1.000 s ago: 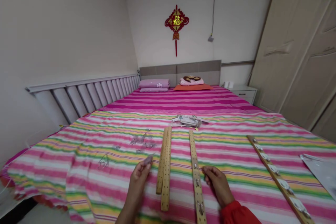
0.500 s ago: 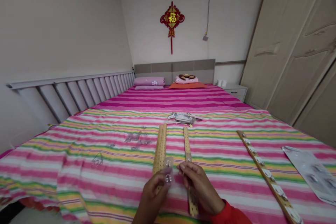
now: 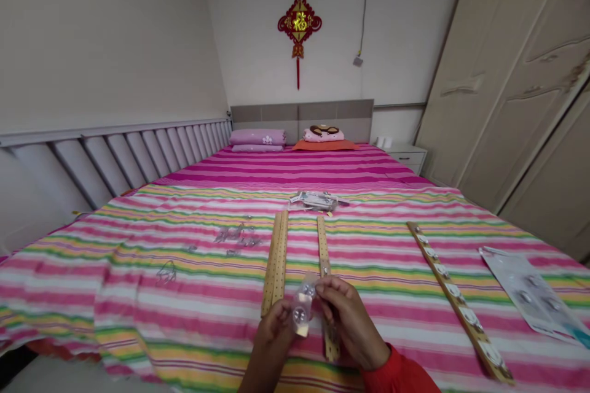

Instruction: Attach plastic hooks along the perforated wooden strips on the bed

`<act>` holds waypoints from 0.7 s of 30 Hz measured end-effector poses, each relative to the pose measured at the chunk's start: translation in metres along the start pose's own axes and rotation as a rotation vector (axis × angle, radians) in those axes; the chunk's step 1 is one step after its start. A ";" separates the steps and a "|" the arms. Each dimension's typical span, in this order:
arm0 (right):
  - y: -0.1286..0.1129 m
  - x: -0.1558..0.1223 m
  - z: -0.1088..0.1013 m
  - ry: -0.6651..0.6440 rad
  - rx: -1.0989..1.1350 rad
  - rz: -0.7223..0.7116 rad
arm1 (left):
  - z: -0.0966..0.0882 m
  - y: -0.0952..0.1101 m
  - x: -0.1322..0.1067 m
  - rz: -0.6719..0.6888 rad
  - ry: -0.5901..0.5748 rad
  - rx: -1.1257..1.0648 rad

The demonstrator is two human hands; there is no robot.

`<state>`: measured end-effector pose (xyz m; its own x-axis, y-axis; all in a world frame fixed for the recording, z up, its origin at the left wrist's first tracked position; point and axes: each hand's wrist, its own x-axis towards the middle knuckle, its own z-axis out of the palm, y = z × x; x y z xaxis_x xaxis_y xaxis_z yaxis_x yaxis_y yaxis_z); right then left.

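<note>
Between my hands is a small clear plastic blister pack with round, shiny pieces in its bubbles. My left hand pinches it along its left side. The fingertips of my right hand close on its upper right edge. Under my right hand lies a narrow wooden strip with holes, partly covered by the fingers and carrying a small metal piece. Just left of it, wider wooden strips with holes lie side by side, close to my left hand.
On the right lie a wooden strip with white round pieces and a clear package. Small clear scraps and a thin loop are on the left. A grey plastic packet sits farther back on the striped bedspread.
My right fingertips have come over to the blister pack and now touch it. The pack has tilted, so its bubbles face me more. The whole view has shifted slightly.
</note>
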<state>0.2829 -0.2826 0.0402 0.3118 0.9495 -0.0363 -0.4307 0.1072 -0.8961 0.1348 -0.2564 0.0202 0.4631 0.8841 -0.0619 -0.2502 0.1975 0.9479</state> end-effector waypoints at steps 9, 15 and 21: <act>0.002 -0.006 -0.001 0.080 -0.070 -0.090 | 0.010 0.005 -0.004 -0.338 0.072 -0.561; -0.002 -0.013 -0.001 0.059 -0.255 -0.240 | 0.017 0.008 0.001 -0.515 0.177 -0.549; -0.005 -0.013 0.002 0.002 -0.427 -0.413 | 0.009 0.014 0.002 -0.630 0.090 -0.582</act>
<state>0.2790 -0.2947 0.0459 0.3826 0.8538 0.3530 0.1050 0.3395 -0.9347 0.1400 -0.2556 0.0358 0.5987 0.5622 -0.5705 -0.3766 0.8262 0.4190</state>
